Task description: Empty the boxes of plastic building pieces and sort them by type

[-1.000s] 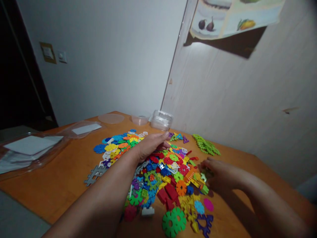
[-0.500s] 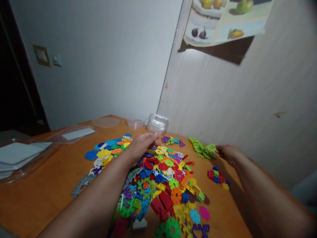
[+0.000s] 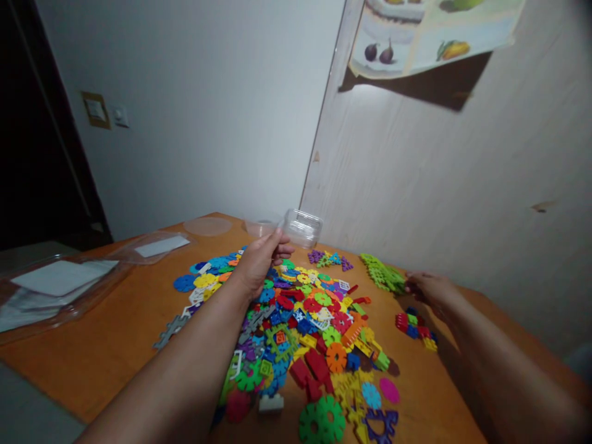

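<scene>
On the orange table (image 3: 115,345), the left hand (image 3: 259,265) hovers over the heap of coloured plastic pieces (image 3: 314,320), fingertips bunched just short of the clear tub (image 3: 303,227). In this dim light I cannot tell whether they pinch a piece. Far right, the right hand (image 3: 430,288) lies palm down, fingers slack, touching the green pile (image 3: 382,274).

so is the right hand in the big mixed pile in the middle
No, the right hand lies at the edge of the green pile, off to the side of the mixed pile.
</scene>
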Action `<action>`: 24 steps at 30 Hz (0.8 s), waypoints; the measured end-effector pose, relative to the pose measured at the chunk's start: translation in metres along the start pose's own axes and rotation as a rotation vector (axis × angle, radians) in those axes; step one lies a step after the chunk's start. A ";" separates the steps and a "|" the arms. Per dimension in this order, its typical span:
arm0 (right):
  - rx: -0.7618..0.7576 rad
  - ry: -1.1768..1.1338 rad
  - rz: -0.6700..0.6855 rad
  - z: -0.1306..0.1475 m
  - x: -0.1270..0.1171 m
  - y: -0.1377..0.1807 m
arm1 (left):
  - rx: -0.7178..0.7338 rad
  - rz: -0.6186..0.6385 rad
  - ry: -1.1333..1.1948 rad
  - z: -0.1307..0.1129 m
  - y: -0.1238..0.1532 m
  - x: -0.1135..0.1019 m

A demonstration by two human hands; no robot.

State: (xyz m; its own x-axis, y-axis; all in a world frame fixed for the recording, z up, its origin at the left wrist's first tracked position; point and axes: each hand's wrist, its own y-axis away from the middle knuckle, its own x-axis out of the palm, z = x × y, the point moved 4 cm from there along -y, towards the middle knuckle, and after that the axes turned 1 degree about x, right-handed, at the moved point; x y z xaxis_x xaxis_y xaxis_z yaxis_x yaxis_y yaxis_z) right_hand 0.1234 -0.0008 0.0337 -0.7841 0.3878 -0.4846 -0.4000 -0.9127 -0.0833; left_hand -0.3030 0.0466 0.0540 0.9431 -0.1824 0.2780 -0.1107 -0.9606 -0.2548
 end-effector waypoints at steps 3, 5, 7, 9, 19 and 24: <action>-0.004 -0.018 0.062 0.017 0.015 0.029 | 0.003 -0.014 0.005 0.000 -0.001 -0.001; -0.034 -0.005 0.190 0.031 0.030 0.054 | -0.007 -0.016 -0.012 0.001 -0.001 0.000; -0.053 0.048 0.303 0.045 0.044 0.079 | -0.016 -0.007 -0.034 0.002 0.000 0.003; -0.123 0.141 0.407 0.056 0.056 0.102 | -0.022 0.005 -0.057 0.003 0.001 0.006; -0.406 0.482 0.451 0.063 0.069 0.154 | 0.033 0.157 -0.305 0.004 0.011 0.023; -0.286 0.544 0.502 0.057 0.052 0.155 | 0.105 0.206 -0.504 0.007 0.015 0.027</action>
State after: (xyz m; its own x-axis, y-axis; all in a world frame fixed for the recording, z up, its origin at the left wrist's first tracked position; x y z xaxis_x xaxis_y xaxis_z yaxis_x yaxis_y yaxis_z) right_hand -0.0070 -0.1149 0.0451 -0.4670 -0.1287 -0.8749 0.1349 -0.9881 0.0734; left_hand -0.2769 0.0287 0.0517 0.9413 -0.2169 -0.2588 -0.3015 -0.8850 -0.3548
